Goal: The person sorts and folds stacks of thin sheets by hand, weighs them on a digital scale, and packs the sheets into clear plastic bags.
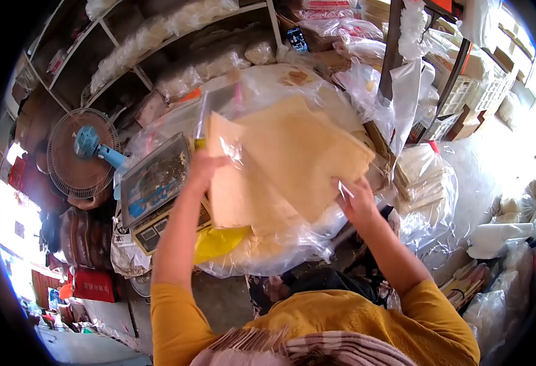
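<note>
A stack of thin, tan, flat sheets is spread out at chest height in front of me, the layers fanned at different angles. My left hand grips the stack's left edge, with the fingers partly hidden behind it. At the lower right corner, my right hand is closed on the sheets, and a small shiny white spot shows by its thumb. Beneath them lies clear plastic film over the work surface. A yellow piece shows below the sheets, near my left forearm.
To the left stand a weighing scale with debris on its tray and a fan. Shelves of bagged goods line the back. A phone glows there. Bagged tan sheets sit at right, near a dark post.
</note>
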The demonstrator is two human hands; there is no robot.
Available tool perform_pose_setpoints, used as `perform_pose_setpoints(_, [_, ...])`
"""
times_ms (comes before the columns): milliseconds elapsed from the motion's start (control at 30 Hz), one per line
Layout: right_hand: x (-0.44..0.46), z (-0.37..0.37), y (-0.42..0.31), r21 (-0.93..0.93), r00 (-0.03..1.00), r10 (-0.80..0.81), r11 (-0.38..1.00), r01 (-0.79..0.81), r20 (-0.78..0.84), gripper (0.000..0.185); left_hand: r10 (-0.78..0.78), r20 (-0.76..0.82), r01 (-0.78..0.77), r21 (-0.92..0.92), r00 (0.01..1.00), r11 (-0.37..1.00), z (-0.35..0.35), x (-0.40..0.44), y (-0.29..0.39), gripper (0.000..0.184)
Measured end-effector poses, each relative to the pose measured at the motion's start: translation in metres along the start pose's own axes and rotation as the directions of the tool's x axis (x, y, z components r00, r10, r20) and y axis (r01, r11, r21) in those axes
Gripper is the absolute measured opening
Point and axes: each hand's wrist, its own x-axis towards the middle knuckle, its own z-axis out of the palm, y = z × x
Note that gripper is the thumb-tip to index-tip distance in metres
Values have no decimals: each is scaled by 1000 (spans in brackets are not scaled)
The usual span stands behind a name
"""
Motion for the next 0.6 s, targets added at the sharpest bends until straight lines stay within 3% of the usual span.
perform_pose_setpoints(67, [10, 10, -17, -231, 976, -172, 952, 199, 130, 27, 52, -3, -52, 18, 999, 999, -15, -14, 48, 28])
perform_pose_setpoints(100, [4, 35, -36, -388, 941, -265, 861, 329, 211, 29, 107, -11, -106, 45, 994, 993, -26, -18, 69, 27])
perform_pose_setpoints(133, [0, 56, -48, -518, 891, -337, 726, 452, 304, 31, 167, -46, -159, 145, 985, 977, -40, -18, 87, 26])
perform_pose_setpoints(233, [-2, 94, -55, -860, 842, -330, 143, 491, 426, 44, 360, -58, -304, 419, 931, 856, -53, -42, 151, 23])
perform_pose_setpoints(300, [23, 84, -27, -614, 548, -284, -276, 739, 787, 52, 468, -33, -358, 597, 883, 718, -61, -40, 174, 23])
perform_pose_setpoints(333, [36, 75, -6, -528, 493, -217, -509, 679, 843, 54, 523, -48, -362, 669, 851, 650, -52, -52, 190, 24])
perform_pose_setpoints(400, [41, 38, 39, -468, 487, -125, -552, 690, 864, 46, 590, -6, -350, 800, 808, 488, -43, -70, 212, 26])
perform_pose_setpoints(467, [26, 38, 45, -522, 592, 65, -403, 752, 803, 38, 673, 44, -390, 842, 738, 373, -40, -88, 233, 26])
perform_pose_setpoints(533, [-13, 68, 11, -709, 663, 415, -58, 703, 623, 30, 758, 84, -486, 812, 646, 324, -42, -116, 241, 26])
perform_pose_setpoints(600, [-21, 90, -27, -822, 805, 200, 267, 503, 558, 28, 767, 38, -563, 703, 641, 436, -48, -146, 248, 26])
